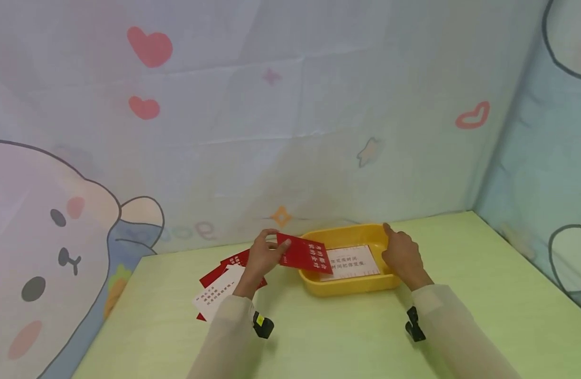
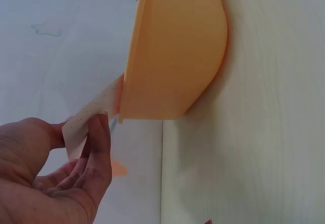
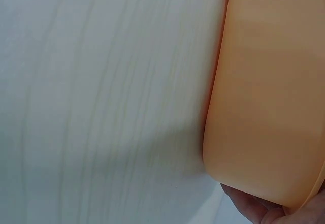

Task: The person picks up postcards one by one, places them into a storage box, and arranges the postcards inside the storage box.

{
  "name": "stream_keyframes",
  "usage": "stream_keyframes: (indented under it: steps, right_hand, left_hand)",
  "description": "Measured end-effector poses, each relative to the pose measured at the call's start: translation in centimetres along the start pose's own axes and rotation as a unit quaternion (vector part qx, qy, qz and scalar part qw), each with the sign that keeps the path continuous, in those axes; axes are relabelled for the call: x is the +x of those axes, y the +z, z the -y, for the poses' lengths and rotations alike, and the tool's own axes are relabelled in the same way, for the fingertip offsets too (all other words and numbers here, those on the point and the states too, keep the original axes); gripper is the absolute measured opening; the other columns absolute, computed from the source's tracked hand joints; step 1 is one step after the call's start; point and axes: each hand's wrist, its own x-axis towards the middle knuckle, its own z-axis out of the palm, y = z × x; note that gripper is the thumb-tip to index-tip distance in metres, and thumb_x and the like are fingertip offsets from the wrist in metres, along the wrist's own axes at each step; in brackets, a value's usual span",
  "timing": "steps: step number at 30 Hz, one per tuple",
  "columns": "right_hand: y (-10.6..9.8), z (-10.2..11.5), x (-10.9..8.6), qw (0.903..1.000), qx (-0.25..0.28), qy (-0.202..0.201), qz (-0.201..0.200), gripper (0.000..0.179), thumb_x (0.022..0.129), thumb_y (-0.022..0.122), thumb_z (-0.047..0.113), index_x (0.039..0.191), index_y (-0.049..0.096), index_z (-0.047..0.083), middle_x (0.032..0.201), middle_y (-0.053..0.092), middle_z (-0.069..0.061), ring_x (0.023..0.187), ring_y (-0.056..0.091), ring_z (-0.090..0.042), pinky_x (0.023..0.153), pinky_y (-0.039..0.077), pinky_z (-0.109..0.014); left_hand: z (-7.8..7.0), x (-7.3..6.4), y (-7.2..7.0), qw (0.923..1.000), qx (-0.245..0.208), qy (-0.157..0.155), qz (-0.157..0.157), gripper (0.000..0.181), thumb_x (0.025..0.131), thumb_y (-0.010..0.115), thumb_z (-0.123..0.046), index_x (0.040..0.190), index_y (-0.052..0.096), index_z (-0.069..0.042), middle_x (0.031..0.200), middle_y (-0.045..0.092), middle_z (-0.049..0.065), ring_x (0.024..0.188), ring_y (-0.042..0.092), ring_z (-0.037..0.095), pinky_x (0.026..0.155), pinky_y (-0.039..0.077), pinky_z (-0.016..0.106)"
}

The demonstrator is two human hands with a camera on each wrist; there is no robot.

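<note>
My left hand (image 1: 263,256) pinches a red card (image 1: 303,252) printed with pale characters, tilted over the left end of a yellow tray (image 1: 353,287). In the left wrist view the thumb and fingers hold the card (image 2: 84,122) by its edge, and its far part passes behind the tray's rim. At the tray's right end my right hand (image 1: 404,259) grips the rim; the right wrist view shows its fingers (image 3: 249,203) against the outer wall. Inside the tray lies a white card (image 1: 351,264) with dark characters, partly covered by the red one.
Left of the tray, a loose pile holds a white card (image 1: 216,295) and red cards (image 1: 213,275), partly behind my left forearm. The green table (image 1: 337,337) meets a printed cloth backdrop (image 1: 252,131) just behind the tray, with another cloth wall at right.
</note>
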Motion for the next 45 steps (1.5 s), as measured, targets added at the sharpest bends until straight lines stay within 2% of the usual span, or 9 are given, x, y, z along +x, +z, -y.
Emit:
stream_keyframes:
  steps: [7, 14, 24, 30, 33, 36, 39, 42, 45]
  right_hand:
    - [0.4, 0.0, 0.2, 0.9999, -0.008, -0.010, -0.006, 0.065, 0.090, 0.057, 0.000, 0.151, 0.033, -0.005, 0.119, 0.057, -0.037, 0.087, 0.062, -0.038, 0.081, 0.056, -0.055]
    - [0.6, 0.5, 0.6, 1.0000, -0.008, -0.001, 0.000, 0.065, 0.092, 0.057, 0.002, 0.152, 0.032, -0.003, 0.121, 0.056, -0.036, 0.090, 0.063, -0.041, 0.081, 0.057, -0.055]
    - [1.2, 0.4, 1.0, 0.9997, -0.020, 0.014, 0.000, 0.066, 0.093, 0.059, 0.002, 0.152, 0.031, -0.001, 0.123, 0.055, -0.035, 0.091, 0.064, -0.042, 0.084, 0.057, -0.055]
    - [1.5, 0.3, 1.6, 0.9996, -0.022, 0.018, -0.002, 0.066, 0.093, 0.060, 0.003, 0.153, 0.031, 0.000, 0.124, 0.054, -0.035, 0.090, 0.064, -0.041, 0.083, 0.057, -0.056]
    - [1.7, 0.2, 1.7, 0.9995, -0.024, 0.021, 0.001, 0.067, 0.093, 0.060, 0.003, 0.153, 0.031, 0.001, 0.125, 0.054, -0.035, 0.091, 0.064, -0.042, 0.084, 0.057, -0.056]
    - [1.9, 0.1, 1.7, 0.9997, -0.022, 0.014, -0.001, 0.067, 0.093, 0.060, 0.004, 0.153, 0.031, 0.000, 0.125, 0.054, -0.035, 0.091, 0.064, -0.044, 0.082, 0.057, -0.057]
    - [1.8, 0.1, 1.5, 0.9998, -0.018, 0.005, -0.008, 0.066, 0.093, 0.060, 0.004, 0.152, 0.032, 0.000, 0.123, 0.054, -0.036, 0.088, 0.064, -0.044, 0.079, 0.057, -0.056]
    - [1.6, 0.1, 1.4, 0.9998, -0.013, 0.000, -0.013, 0.065, 0.093, 0.059, 0.003, 0.152, 0.031, -0.001, 0.121, 0.054, -0.036, 0.085, 0.064, -0.043, 0.076, 0.058, -0.056]
    - [1.4, 0.1, 1.4, 0.9999, -0.015, 0.002, -0.008, 0.066, 0.093, 0.059, 0.003, 0.152, 0.031, -0.001, 0.122, 0.053, -0.036, 0.086, 0.064, -0.043, 0.077, 0.058, -0.056]
  left_hand:
    - [-1.1, 0.0, 0.2, 0.9989, 0.015, -0.035, 0.026, 0.058, 0.097, 0.063, -0.034, 0.144, 0.043, -0.007, 0.128, 0.064, 0.022, 0.097, 0.072, 0.026, 0.089, 0.058, 0.045]
    - [-1.8, 0.0, -0.2, 0.9971, 0.018, -0.053, 0.052, 0.059, 0.096, 0.062, -0.017, 0.149, 0.039, -0.005, 0.129, 0.064, 0.022, 0.096, 0.072, 0.025, 0.089, 0.059, 0.040]
    - [-1.9, 0.7, 1.3, 0.9974, 0.037, -0.019, 0.060, 0.059, 0.093, 0.068, -0.016, 0.143, 0.043, 0.005, 0.122, 0.067, 0.027, 0.091, 0.076, 0.028, 0.087, 0.059, 0.039]
    - [-2.6, 1.1, 2.1, 0.9951, 0.075, 0.000, 0.063, 0.059, 0.092, 0.067, -0.015, 0.141, 0.045, 0.009, 0.113, 0.071, 0.024, 0.085, 0.076, 0.025, 0.085, 0.059, 0.037]
    - [-2.9, 1.1, 2.7, 0.9931, 0.095, 0.012, 0.067, 0.047, 0.090, 0.068, -0.013, 0.131, 0.056, 0.007, 0.100, 0.074, 0.019, 0.074, 0.071, 0.018, 0.073, 0.059, 0.030]
    - [-3.1, 1.1, 3.1, 0.9893, 0.128, 0.034, 0.063, 0.027, 0.088, 0.068, -0.010, 0.111, 0.068, 0.003, 0.084, 0.072, 0.011, 0.066, 0.060, 0.014, 0.061, 0.052, 0.024]
    - [-3.4, 1.1, 3.5, 0.9847, 0.155, 0.051, 0.060, 0.015, 0.086, 0.069, -0.009, 0.097, 0.070, 0.001, 0.077, 0.066, 0.006, 0.064, 0.054, 0.014, 0.057, 0.046, 0.022]
    - [-3.8, 1.0, 3.9, 0.9824, 0.165, 0.055, 0.068, 0.012, 0.088, 0.068, -0.012, 0.088, 0.069, 0.000, 0.073, 0.065, 0.006, 0.062, 0.054, 0.014, 0.056, 0.044, 0.021]
    - [-4.2, 0.8, 4.4, 0.9804, 0.174, 0.049, 0.079, 0.020, 0.092, 0.065, -0.017, 0.081, 0.067, -0.001, 0.069, 0.063, 0.005, 0.060, 0.052, 0.013, 0.054, 0.041, 0.021]
